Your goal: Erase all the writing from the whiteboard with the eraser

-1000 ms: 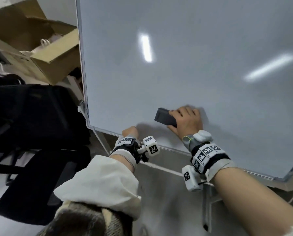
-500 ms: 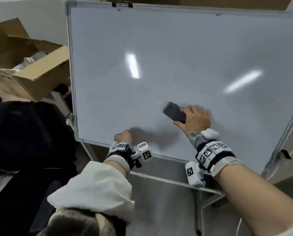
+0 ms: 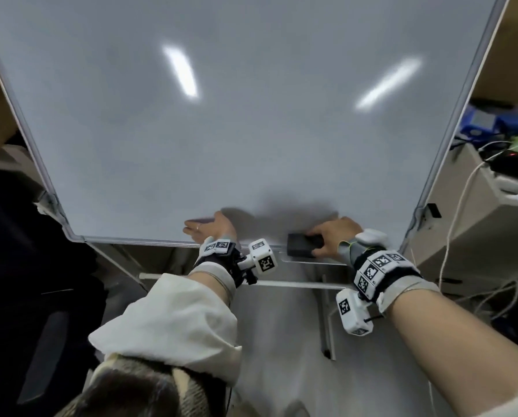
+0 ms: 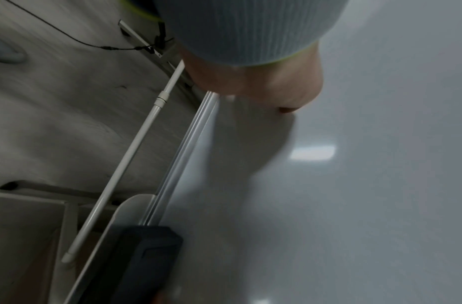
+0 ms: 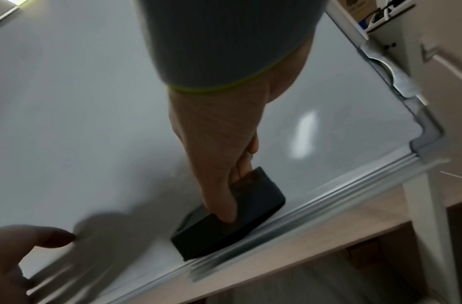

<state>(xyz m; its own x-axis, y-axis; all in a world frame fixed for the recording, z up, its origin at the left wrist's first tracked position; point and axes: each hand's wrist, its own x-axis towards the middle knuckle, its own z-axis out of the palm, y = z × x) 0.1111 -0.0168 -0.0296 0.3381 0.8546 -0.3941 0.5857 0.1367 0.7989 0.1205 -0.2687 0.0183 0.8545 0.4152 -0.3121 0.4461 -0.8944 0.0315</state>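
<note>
Head view: the whiteboard (image 3: 251, 130) fills most of the field, its surface plain grey-white with two bright light reflections and no legible marks. Along its lower edge, the right hand (image 3: 333, 234) grips the black eraser (image 3: 302, 245), which sits at the bottom frame of the board, partly over the small tray (image 3: 311, 260) just below that frame. Right wrist view: the thumb and fingers (image 5: 224, 205) are clamped on the eraser (image 5: 230, 216) from opposite sides, and the block lies against the board surface (image 5: 94, 102) right beside the aluminium bottom rail (image 5: 315, 197), left of the lower right corner bracket (image 5: 427, 142). The left hand (image 3: 209, 228) is placed flat near the bottom edge of the whiteboard, left of the eraser and apart from it, with its fingers extended and close together, holding nothing; a ring shows on one finger. Left wrist view: the heel of the left hand (image 4: 256, 86) meets the board next to the bottom rail (image 4: 183, 156), and the eraser (image 4: 136, 265) appears farther along the same rail; this view is motion-blurred. Both wrists carry white marker cubes and straps with black-and-white tags (image 3: 378, 263). A white sleeve (image 3: 173, 320) covers the left forearm. To the right of the board stands a shelf (image 3: 492, 188) with cables and small devices.
</note>
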